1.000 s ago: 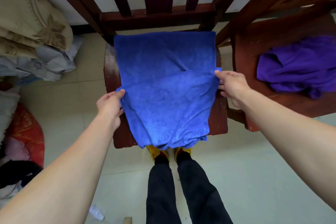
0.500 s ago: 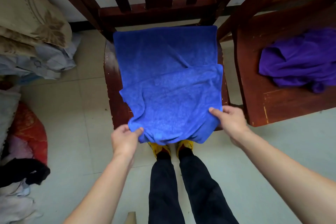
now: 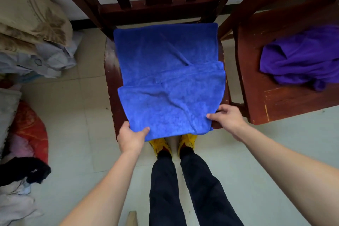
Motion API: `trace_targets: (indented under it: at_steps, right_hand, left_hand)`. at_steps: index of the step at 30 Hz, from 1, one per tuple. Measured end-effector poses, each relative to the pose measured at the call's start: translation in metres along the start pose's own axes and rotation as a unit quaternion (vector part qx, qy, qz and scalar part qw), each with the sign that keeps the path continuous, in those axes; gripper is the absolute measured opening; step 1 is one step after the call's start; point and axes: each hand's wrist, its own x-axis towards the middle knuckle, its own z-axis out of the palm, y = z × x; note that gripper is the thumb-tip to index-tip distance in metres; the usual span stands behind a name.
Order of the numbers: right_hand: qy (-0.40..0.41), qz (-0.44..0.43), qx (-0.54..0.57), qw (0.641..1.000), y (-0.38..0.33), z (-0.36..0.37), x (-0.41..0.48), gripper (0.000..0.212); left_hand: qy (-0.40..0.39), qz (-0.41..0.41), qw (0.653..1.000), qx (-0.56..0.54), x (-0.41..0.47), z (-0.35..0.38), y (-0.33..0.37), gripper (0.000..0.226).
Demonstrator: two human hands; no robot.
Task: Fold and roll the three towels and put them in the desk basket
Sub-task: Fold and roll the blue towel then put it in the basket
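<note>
Blue towel lies on the middle chair seat, near edge folded over itself & overhanging the front. Your left hand and right hand each pinch a near corner — keep both level w/ equal tension, square the side edges, then flatten wrinkles before rolling.

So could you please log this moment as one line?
blue towel half-folded on chair | left hand, right hand pinch near corners | purple towel waiting

Two wooden chairs, bedding pile
</note>
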Motion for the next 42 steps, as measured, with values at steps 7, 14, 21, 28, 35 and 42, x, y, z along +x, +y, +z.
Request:
trace_targets:
  at_steps: [7, 14, 21, 28, 35, 42]
  right_hand:
    - [0.014, -0.003, 0.121, 0.993, 0.003, 0.006, -0.016, 0.03]
    - [-0.104, 0.037, 0.083, 0.99, -0.018, -0.004, -0.032, 0.036]
    - [-0.292, 0.163, 0.146, 0.931, 0.019, -0.01, -0.063, 0.017]
    - [-0.067, 0.13, 0.087, 0.985, 0.064, 0.014, -0.069, 0.032]
    - [-0.152, 0.18, 0.17, 0.957, 0.062, 0.072, -0.061, 0.036]
    - [-0.012, 0.115, 0.231, 0.966, 0.074, 0.069, -0.08, 0.011]
  left_hand:
    - [-0.006, -0.046, 0.998, -0.032, -0.019, -0.003, -0.036, 0.028]
    - [-0.045, -0.092, 0.964, -0.244, -0.05, -0.023, -0.015, 0.025]
    - [-0.252, -0.149, 0.894, -0.339, -0.096, -0.026, -0.015, 0.028]
    - [-0.24, -0.151, 0.895, -0.345, -0.116, -0.032, -0.054, 0.008]
    - [-0.259, -0.098, 0.886, -0.371, -0.113, -0.036, -0.073, 0.016]
    - [-0.238, -0.079, 0.906, -0.34, -0.122, -0.048, -0.088, 0.012]
